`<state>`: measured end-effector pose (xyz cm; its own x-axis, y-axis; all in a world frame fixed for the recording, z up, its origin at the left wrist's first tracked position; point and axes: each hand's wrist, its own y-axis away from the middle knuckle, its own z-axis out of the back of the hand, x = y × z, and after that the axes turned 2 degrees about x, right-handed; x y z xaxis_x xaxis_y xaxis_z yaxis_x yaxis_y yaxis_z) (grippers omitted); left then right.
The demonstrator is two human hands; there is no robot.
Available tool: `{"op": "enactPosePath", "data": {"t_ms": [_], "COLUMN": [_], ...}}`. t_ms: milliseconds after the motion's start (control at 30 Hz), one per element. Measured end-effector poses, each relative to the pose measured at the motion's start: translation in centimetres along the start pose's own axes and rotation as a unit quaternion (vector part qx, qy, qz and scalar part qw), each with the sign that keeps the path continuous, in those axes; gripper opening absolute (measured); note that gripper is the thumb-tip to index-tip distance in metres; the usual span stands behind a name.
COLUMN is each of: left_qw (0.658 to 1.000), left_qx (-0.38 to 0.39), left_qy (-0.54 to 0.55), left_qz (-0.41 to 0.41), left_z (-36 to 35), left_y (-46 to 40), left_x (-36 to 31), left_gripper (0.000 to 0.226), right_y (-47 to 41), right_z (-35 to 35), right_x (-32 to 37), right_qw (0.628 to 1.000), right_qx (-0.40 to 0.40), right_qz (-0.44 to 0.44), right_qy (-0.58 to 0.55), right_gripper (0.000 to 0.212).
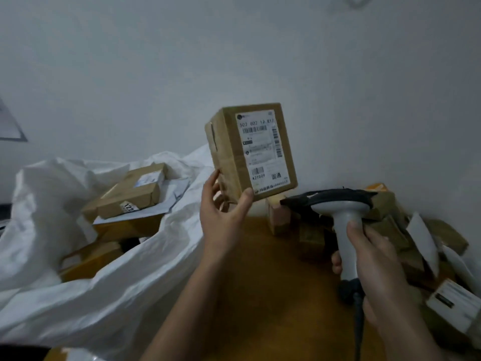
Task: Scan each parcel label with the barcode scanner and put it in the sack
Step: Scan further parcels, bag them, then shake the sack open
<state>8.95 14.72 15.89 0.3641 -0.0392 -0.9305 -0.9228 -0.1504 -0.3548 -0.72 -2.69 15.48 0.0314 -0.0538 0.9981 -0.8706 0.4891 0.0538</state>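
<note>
My left hand (225, 212) holds a brown cardboard parcel (229, 152) upright by its lower corner, thumb on the front and fingers behind. Its white barcode label (263, 149) faces me. My right hand (374, 261) grips the grey handle of the barcode scanner (338, 204), whose dark head points left, just below and to the right of the parcel. A black cable hangs from the handle's base. The white woven sack (125, 269) lies open at the left with several parcels (130, 196) inside it.
A wooden table (260, 282) lies under my hands. Several cardboard parcels and white mailers (421, 241) are heaped at its right side. A small box (279, 217) stands behind the scanner head. A pale wall rises close behind.
</note>
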Motion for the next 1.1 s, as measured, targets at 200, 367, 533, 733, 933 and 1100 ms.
{"op": "enactPosePath", "data": {"t_ms": [200, 367, 533, 733, 933, 1100], "left_qw": [0.981, 0.914, 0.887, 0.875, 0.876, 0.871], "left_qx": [-0.193, -0.321, -0.270, -0.252, -0.219, -0.218], "left_qy": [-0.010, -0.220, -0.372, -0.401, -0.426, -0.439], "left_qz": [-0.015, 0.119, 0.052, 0.101, 0.056, 0.016], "left_z": [7.6, 13.3, 15.8, 15.8, 14.8, 13.4], "left_y": [-2.7, -3.5, -3.1, -2.6, -3.2, -3.0], "left_x": [-3.0, -2.4, -1.1, 0.1, 0.1, 0.6], "left_gripper": [0.063, 0.051, 0.052, 0.051, 0.046, 0.044], "right_y": [1.2, 2.0, 2.5, 2.5, 2.2, 1.7], "right_z": [-4.3, -6.6, -8.1, -8.3, -7.8, -7.3], "right_x": [-0.2, -0.3, -0.5, -0.7, -0.8, -1.1], "right_qw": [0.997, 0.994, 0.991, 0.990, 0.993, 0.993], "right_qx": [0.078, 0.111, 0.130, 0.133, 0.111, 0.108], "right_qz": [-0.008, -0.013, -0.020, -0.019, -0.019, -0.024], "right_qy": [0.012, 0.022, 0.036, 0.041, 0.032, 0.027], "right_gripper": [0.020, 0.021, 0.025, 0.027, 0.023, 0.023]}}
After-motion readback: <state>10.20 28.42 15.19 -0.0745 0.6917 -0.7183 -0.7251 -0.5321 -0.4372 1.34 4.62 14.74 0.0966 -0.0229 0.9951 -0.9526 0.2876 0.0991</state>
